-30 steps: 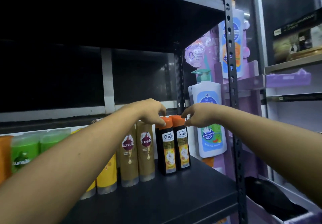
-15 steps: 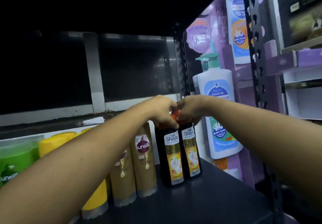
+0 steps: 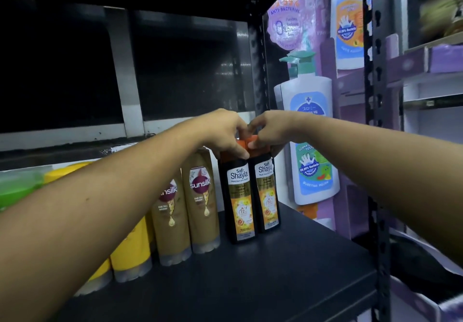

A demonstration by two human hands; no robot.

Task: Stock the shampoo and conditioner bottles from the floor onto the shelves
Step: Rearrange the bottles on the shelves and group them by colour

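Note:
Two black Safi Shayla bottles with orange caps stand side by side on the dark shelf [image 3: 288, 266]. My left hand [image 3: 224, 132] grips the orange cap of the left black bottle [image 3: 239, 204]. My right hand [image 3: 269, 127] grips the cap of the right black bottle [image 3: 268, 196]. Both bottles are upright and touch each other. Left of them stand two brown Sunsilk bottles [image 3: 200, 204], then yellow bottles [image 3: 130, 254] and a green bottle [image 3: 17, 189], partly hidden by my left forearm.
A black perforated upright [image 3: 378, 146] marks the shelf's right front corner. Behind it a purple display holds a white pump bottle [image 3: 310, 131]. The shelf above is dark and close overhead. A grey frame [image 3: 125, 78] runs behind the shelf.
Both hands have closed in on the two orange caps and now grip them. The camera has moved closer to the shelf and to the right.

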